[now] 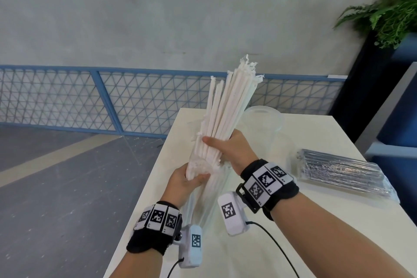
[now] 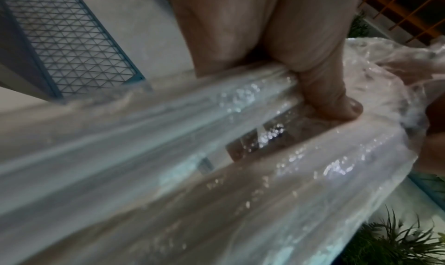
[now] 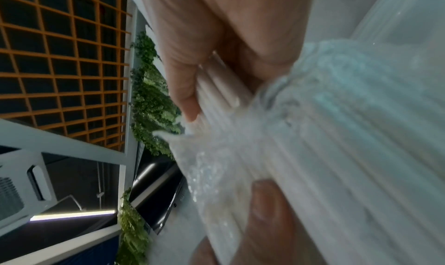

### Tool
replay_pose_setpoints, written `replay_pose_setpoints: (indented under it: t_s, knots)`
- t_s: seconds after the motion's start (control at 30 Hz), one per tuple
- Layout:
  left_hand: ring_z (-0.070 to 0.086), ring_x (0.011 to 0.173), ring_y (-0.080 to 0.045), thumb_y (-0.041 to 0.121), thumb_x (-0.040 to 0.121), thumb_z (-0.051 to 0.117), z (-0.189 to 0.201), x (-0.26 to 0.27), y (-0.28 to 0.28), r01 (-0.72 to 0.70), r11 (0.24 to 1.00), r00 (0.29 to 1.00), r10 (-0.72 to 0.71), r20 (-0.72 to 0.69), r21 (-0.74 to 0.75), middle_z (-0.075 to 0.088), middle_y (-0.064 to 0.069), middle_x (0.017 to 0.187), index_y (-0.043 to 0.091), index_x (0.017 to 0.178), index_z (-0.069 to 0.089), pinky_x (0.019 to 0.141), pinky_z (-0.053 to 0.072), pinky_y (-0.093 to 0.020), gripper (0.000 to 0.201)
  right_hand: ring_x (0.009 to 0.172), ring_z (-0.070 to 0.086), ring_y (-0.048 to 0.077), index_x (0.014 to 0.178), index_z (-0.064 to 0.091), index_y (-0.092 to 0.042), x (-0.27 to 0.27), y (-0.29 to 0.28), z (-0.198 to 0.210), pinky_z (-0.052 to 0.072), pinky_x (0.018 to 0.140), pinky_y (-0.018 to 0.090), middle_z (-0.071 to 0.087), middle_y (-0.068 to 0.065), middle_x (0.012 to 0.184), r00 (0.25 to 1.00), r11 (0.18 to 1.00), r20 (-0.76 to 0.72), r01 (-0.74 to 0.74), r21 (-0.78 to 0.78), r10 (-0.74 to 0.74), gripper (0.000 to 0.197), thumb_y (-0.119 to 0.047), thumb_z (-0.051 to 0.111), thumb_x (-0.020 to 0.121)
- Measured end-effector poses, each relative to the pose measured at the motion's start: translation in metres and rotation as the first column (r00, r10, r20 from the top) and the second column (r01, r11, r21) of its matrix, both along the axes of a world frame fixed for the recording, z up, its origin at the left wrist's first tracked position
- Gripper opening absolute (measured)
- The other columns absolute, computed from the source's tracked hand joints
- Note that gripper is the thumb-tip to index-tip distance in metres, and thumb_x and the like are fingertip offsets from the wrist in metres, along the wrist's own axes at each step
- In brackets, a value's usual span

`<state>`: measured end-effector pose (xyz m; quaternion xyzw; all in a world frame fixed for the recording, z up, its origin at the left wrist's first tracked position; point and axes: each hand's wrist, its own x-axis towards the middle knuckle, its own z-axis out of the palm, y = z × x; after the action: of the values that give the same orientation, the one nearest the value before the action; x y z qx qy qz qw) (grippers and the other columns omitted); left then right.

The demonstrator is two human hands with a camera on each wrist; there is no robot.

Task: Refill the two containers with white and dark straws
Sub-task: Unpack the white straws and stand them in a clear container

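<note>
A bundle of white straws [image 1: 228, 101] stands upright above the table, its top half bare and its lower half inside a clear plastic bag [image 1: 203, 187]. My right hand [image 1: 228, 146] grips the bare straws [image 3: 216, 90] around their middle. Below it my left hand [image 1: 187, 178] pinches the bunched mouth of the bag [image 2: 240, 155], thumb pressed on the plastic. A clear round container [image 1: 266, 119] stands just behind the bundle. A sealed pack of dark straws [image 1: 338, 170] lies flat at the table's right.
The cream table [image 1: 259, 244] has its left edge running close under my left hand, with grey floor beyond. A blue mesh fence [image 1: 90, 99] stands behind. A dark planter with a fern [image 1: 388, 13] is at far right, beside a grey and blue seat.
</note>
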<state>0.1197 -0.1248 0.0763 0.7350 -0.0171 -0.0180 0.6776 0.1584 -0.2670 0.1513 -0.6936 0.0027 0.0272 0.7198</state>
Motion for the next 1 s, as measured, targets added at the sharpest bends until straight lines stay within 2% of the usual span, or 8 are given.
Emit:
replay_pose_setpoints:
  t_s: [0.1,0.27,0.4,0.53,0.7,0.83,0.93,1.0]
  knots:
    - [0.069,0.071,-0.003,0.005,0.079,0.070,0.001,0.001,0.000,-0.001,1.000,1.000,0.001,0.008,-0.009,0.074,0.010,0.071,0.018,0.084,0.066,0.079,0.055,-0.027,0.015,0.095,0.066,0.031,0.109,0.064,-0.007,-0.001,0.002,-0.002,0.054,0.061,0.032,0.069,0.014,0.104,0.999,0.999,-0.023,0.028,0.015,-0.028,0.039,-0.013,0.076,0.072]
    - [0.069,0.077,-0.006,0.004,0.077,0.070,0.001,-0.001,-0.002,-0.011,1.000,0.999,0.012,0.041,-0.021,0.073,0.006,0.080,0.018,0.090,0.065,0.075,0.055,-0.021,0.019,0.074,0.063,0.019,0.079,0.068,-0.015,-0.003,0.006,-0.003,0.044,0.049,0.024,0.067,0.004,0.079,0.999,0.999,-0.018,0.033,0.002,-0.032,0.010,-0.011,0.074,0.072]
    - [0.068,0.083,-0.012,0.008,0.079,0.068,0.000,-0.002,-0.003,-0.048,0.998,0.998,0.050,0.040,-0.042,0.073,0.008,0.081,0.021,0.094,0.063,0.081,0.054,-0.029,0.020,0.071,0.062,0.018,0.072,0.069,-0.017,-0.002,0.007,-0.003,0.044,0.051,0.025,0.066,0.002,0.073,0.998,0.997,0.011,0.069,0.041,-0.069,0.007,-0.009,0.071,0.072]
    - [0.064,0.100,-0.022,0.015,0.081,0.068,-0.002,-0.001,-0.004,-0.072,0.997,0.997,0.072,0.039,-0.021,0.070,0.000,0.098,0.017,0.111,0.061,0.094,0.049,-0.039,0.031,0.070,0.060,0.021,0.070,0.063,-0.008,0.005,0.006,0.006,0.050,0.066,0.031,0.062,0.005,0.069,0.978,0.974,0.071,0.185,0.130,-0.195,0.006,-0.006,0.067,0.073]
    - [0.068,0.085,-0.012,0.006,0.077,0.071,0.003,0.001,-0.005,-0.082,0.997,0.993,0.083,0.081,-0.016,0.073,0.007,0.087,0.027,0.094,0.065,0.081,0.052,-0.023,0.028,0.067,0.059,0.025,0.069,0.062,-0.003,0.008,0.004,0.007,0.051,0.068,0.037,0.060,0.010,0.067,0.956,0.957,0.105,0.257,0.134,-0.272,0.009,-0.008,0.065,0.075]
    - [0.068,0.072,-0.004,0.003,0.074,0.074,0.002,0.002,-0.002,-0.108,0.994,0.991,0.109,0.084,-0.014,0.074,0.011,0.074,0.024,0.086,0.069,0.070,0.053,-0.016,0.025,0.077,0.064,0.023,0.076,0.067,-0.005,0.012,-0.003,0.008,0.053,0.077,0.038,0.066,0.009,0.076,0.988,0.991,0.094,0.113,0.066,-0.119,0.011,-0.014,0.073,0.073]
    - [0.066,0.068,-0.002,0.006,0.074,0.074,0.003,0.004,-0.001,-0.091,0.996,0.992,0.090,0.089,0.009,0.073,0.010,0.070,0.018,0.086,0.071,0.067,0.052,-0.016,0.018,0.091,0.067,0.018,0.099,0.068,-0.006,0.011,-0.008,0.007,0.054,0.081,0.029,0.070,0.006,0.094,0.997,0.989,0.023,-0.074,0.128,0.072,0.029,-0.012,0.077,0.072]
    - [0.065,0.065,-0.001,0.007,0.075,0.074,0.004,0.004,-0.002,-0.071,0.997,0.993,0.069,0.092,0.022,0.072,0.011,0.067,0.017,0.085,0.071,0.064,0.051,-0.015,0.015,0.090,0.067,0.013,0.097,0.069,-0.009,0.009,-0.008,0.008,0.053,0.080,0.023,0.070,0.003,0.094,0.996,0.985,0.015,-0.092,0.149,0.091,0.024,-0.009,0.075,0.074]
